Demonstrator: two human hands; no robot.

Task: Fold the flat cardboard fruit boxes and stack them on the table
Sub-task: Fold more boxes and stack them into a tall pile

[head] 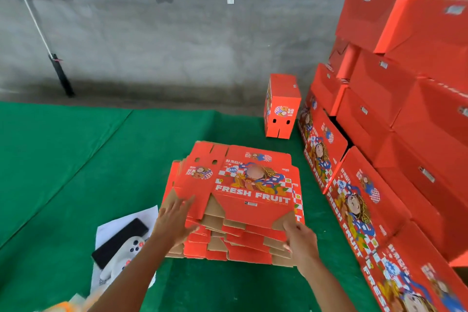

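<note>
On the green-covered desk (63,159), a pile of flat fruit boxes (238,200) lies straight ahead, long axis left to right. The left hand (174,220) rests spread on its near-left edge; the right hand (300,240) pinches the near-right corner flap.

Two bare forearms enter from the lower edge of the view, each ending in a bare hand. The left hand (174,220) and the right hand (301,240) wear no gloves, rings, watches or bands that can be seen. No sleeve shows on either arm up to the edge of the view. The fingers (186,204) are slim, with short nails, and motion blur softens their outlines.
</note>
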